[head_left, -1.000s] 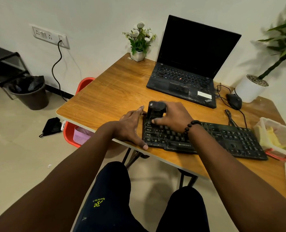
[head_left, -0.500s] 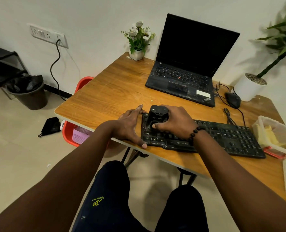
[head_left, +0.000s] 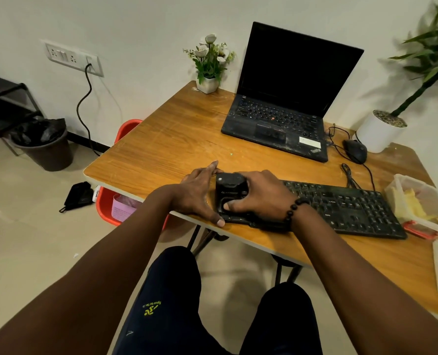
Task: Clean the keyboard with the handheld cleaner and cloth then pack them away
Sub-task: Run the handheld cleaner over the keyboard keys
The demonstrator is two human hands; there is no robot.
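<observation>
While my right hand [head_left: 257, 198] grips the handheld cleaner [head_left: 230, 190] and my left hand [head_left: 200, 193] lies flat, bracing the keyboard [head_left: 353, 208] — it sits near the tabletop [head_left: 161, 149] front edge — a hard push could tip it off.

A long black plastic keyboard [head_left: 346, 208] lies flat along the wooden desk's [head_left: 177, 139] near edge, running toward 3 o'clock. A squat black handheld cleaner [head_left: 230, 187] stands upright on its 9 o'clock end. A yellow cloth [head_left: 410, 203] lies crumpled in a clear plastic box [head_left: 427, 190] just beyond the keyboard's 3 o'clock end.
</observation>
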